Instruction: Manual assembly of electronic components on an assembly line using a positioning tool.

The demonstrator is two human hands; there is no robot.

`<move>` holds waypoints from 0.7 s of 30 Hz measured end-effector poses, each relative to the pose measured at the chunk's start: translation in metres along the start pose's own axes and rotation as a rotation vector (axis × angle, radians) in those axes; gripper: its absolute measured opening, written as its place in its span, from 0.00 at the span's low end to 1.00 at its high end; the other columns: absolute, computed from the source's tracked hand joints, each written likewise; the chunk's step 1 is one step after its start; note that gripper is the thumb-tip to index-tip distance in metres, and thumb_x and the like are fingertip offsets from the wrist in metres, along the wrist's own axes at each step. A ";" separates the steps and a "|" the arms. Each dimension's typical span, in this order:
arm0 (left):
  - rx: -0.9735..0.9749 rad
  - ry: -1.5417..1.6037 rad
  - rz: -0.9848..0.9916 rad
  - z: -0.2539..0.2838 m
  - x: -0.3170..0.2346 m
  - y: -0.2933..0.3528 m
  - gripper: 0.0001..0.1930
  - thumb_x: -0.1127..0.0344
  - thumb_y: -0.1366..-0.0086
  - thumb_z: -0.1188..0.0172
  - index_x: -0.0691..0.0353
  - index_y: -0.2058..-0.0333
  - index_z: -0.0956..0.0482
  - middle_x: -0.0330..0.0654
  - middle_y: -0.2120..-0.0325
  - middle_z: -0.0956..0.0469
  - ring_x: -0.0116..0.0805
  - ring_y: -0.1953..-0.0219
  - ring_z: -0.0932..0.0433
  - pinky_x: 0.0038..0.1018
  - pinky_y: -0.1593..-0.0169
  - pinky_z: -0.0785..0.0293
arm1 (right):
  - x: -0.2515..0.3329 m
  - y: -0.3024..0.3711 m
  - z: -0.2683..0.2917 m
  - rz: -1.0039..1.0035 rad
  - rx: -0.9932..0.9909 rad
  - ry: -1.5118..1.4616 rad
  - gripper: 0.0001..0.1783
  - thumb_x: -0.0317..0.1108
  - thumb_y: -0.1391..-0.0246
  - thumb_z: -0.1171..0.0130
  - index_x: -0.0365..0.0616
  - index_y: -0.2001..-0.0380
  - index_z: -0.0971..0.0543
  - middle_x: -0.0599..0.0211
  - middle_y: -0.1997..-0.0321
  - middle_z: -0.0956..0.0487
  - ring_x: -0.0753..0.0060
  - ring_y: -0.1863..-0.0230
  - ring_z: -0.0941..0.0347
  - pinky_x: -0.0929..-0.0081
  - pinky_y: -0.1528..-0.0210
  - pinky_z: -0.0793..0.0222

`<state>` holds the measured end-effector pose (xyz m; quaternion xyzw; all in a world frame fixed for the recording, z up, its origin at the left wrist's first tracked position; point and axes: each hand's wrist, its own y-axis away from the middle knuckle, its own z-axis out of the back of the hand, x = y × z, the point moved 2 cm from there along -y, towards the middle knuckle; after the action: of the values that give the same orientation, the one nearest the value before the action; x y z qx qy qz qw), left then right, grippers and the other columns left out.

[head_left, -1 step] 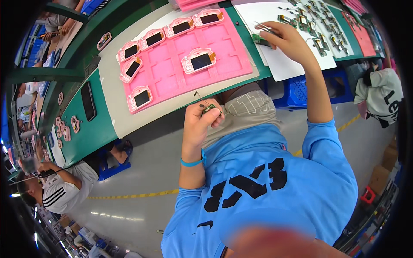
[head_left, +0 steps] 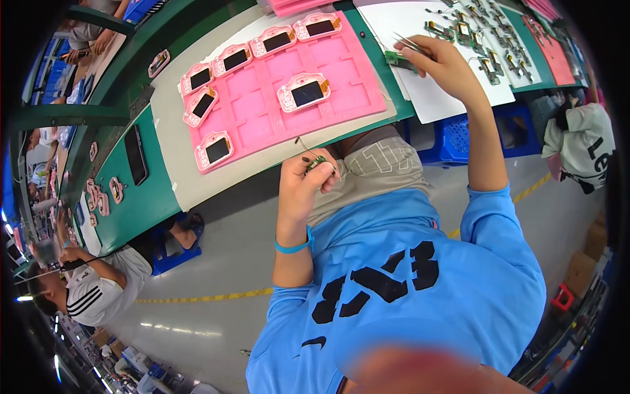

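Note:
My left hand (head_left: 307, 184) is closed around a small green circuit board (head_left: 316, 161) with thin wires sticking out, just off the table's near edge. At the right, my right hand (head_left: 441, 64) grips metal tweezers (head_left: 408, 43) whose tips point left. Below the tweezers lies another green circuit board (head_left: 398, 60), at the left edge of a white sheet (head_left: 436, 105); whether they touch it I cannot tell. A pink tray (head_left: 275, 134) between the hands bears several pink-framed display units, one of them, a pink display unit (head_left: 304, 92), sitting apart near its right side.
Several circuit boards with wires (head_left: 489, 65) lie on white sheets at the right. A black phone (head_left: 136, 155) rests on the green table at the left, near more pink pieces (head_left: 98, 198). A blue stool (head_left: 453, 141) stands below the table. Co-workers sit on both sides.
The tweezers have shifted very slightly to the right with my right hand. My left hand stays nearly where it was, still around the circuit board.

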<state>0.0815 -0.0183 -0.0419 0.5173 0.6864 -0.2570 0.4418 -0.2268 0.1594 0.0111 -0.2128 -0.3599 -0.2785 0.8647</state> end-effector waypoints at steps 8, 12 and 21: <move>-0.288 -0.555 0.082 -0.014 -0.067 -0.051 0.12 0.62 0.33 0.33 0.67 0.68 0.16 0.39 0.76 0.18 0.27 0.78 0.27 0.21 0.71 0.30 | 0.028 0.058 -0.049 -0.212 0.084 -0.616 0.14 0.38 0.25 0.43 0.40 0.53 0.14 0.75 0.77 0.24 0.86 0.78 0.33 0.87 0.75 0.44; -0.307 -1.084 -0.091 -0.020 -0.081 -0.101 0.14 0.61 0.36 0.29 0.69 0.65 0.15 0.41 0.75 0.16 0.31 0.77 0.24 0.27 0.69 0.26 | 0.042 0.066 -0.070 -0.307 0.212 -0.803 0.13 0.36 0.24 0.45 0.40 0.55 0.15 0.76 0.77 0.25 0.88 0.80 0.35 0.90 0.77 0.47; -0.263 -1.125 -0.157 -0.001 -0.067 -0.124 0.14 0.63 0.41 0.26 0.69 0.63 0.15 0.43 0.74 0.15 0.32 0.73 0.22 0.29 0.65 0.24 | 0.054 0.061 -0.112 -0.416 0.331 -1.135 0.11 0.36 0.20 0.53 0.41 0.54 0.24 0.67 0.76 0.19 0.83 0.88 0.33 0.88 0.87 0.44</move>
<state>-0.0301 -0.0907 0.0041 0.1896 0.4086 -0.4370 0.7786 -0.0999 0.1233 -0.0320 -0.1161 -0.8353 -0.2253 0.4879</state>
